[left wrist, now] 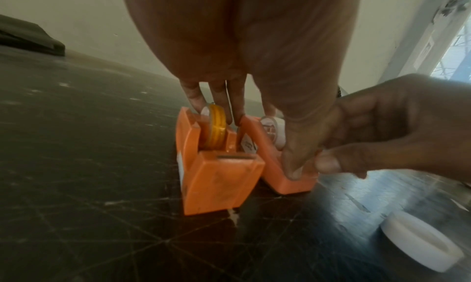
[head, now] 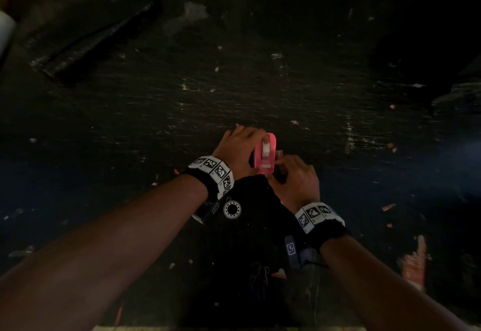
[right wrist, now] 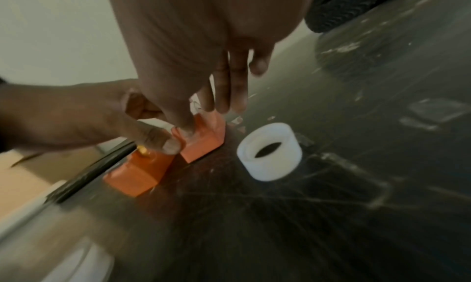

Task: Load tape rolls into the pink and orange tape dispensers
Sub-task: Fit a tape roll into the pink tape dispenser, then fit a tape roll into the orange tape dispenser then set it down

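Note:
The pink dispenser stands on the dark table with a white tape roll seated in it. My left hand grips it from the left, fingers down its far side and thumb on its front block. My right hand comes in from the right and pinches at the cutter end. Whether a tape end lies between those fingertips does not show. The orange dispenser, loaded with a yellow roll, stands touching the pink one's left side. In the head view my left hand hides it.
A loose white tape roll lies on the table just right of the dispensers. A dark flat object lies at the back left. The scratched table surface stretches beyond my hands. The table's near edge is close below my forearms.

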Demonstrator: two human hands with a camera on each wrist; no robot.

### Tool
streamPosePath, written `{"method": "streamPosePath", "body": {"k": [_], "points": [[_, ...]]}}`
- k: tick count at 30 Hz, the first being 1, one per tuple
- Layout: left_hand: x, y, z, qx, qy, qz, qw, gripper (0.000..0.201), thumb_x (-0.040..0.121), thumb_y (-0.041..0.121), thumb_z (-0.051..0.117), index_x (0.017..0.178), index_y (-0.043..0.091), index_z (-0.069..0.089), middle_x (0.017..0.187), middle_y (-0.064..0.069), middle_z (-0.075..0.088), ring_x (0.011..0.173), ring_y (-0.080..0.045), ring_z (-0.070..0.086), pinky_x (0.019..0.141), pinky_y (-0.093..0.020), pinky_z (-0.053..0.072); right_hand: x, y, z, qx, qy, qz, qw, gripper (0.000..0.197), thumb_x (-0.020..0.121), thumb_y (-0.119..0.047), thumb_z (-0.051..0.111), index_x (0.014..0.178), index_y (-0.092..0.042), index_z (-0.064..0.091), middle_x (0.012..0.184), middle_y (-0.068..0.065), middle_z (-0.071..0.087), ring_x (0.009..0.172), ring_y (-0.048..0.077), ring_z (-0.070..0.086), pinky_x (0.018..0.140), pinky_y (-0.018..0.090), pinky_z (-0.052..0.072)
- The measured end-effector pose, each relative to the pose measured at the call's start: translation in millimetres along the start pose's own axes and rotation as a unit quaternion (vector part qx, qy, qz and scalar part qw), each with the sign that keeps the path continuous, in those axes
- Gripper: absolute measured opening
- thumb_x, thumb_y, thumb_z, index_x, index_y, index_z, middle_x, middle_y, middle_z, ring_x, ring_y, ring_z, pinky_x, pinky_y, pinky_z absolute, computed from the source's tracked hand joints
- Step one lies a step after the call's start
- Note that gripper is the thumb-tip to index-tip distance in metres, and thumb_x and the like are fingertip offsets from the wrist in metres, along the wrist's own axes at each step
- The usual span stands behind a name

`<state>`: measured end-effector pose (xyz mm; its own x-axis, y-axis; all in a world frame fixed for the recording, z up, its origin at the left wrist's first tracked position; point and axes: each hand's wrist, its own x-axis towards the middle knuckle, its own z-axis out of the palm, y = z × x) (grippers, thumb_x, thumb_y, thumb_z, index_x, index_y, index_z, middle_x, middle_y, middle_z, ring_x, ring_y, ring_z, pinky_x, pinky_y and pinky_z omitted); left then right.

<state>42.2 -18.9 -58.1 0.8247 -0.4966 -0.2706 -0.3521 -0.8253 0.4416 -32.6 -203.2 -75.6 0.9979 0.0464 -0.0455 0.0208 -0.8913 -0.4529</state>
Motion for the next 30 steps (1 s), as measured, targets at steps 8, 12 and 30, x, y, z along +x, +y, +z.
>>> {"method": "streamPosePath", "body": {"k": [8, 12, 30], "points": [[-19, -18, -2, -0.022, 0.007, -0.019, 1.000, 0.125, 0.051, 0.068, 0.086, 0.156, 0.036, 0.025, 0.165, 0.002, 0.026, 0.150, -0.025, 0.031, 0.118, -0.053, 0.032, 12, -5, 0, 0.035, -0.048, -0.007, 0.998, 0.020, 0.084, -0.023, 0.079, 0.101, -0.015, 0.071, 0.102, 0.006, 0.073, 0.081, 0.026, 0.072, 0.076, 0.042, 0.059], [-39, -47, -8, -0.034, -0.007, -0.068, 0.997, 0.133, 0.046, 0.067, 0.089, 0.157, 0.038, 0.021, 0.164, 0.002, 0.028, 0.150, -0.026, 0.032, 0.118, -0.058, 0.034, 13, -4, -3, 0.022, -0.069, -0.002, 0.997, 0.022, 0.087, -0.031, 0.076, 0.105, -0.020, 0.070, 0.103, 0.000, 0.073, 0.086, 0.018, 0.070, 0.077, 0.035, 0.059], [-74, -31, -30, -0.192, 0.048, -0.014, 0.980, 0.110, 0.057, 0.031, 0.096, 0.150, 0.036, 0.035, 0.149, 0.007, 0.043, 0.132, -0.011, 0.052, 0.111, -0.035, 0.046, 10, -45, -26, 0.332, -0.149, 0.067, 0.929, 0.071, 0.086, -0.016, 0.079, 0.145, -0.033, 0.044, 0.106, -0.006, 0.073, 0.100, 0.007, 0.071, 0.089, 0.030, 0.057]]}}
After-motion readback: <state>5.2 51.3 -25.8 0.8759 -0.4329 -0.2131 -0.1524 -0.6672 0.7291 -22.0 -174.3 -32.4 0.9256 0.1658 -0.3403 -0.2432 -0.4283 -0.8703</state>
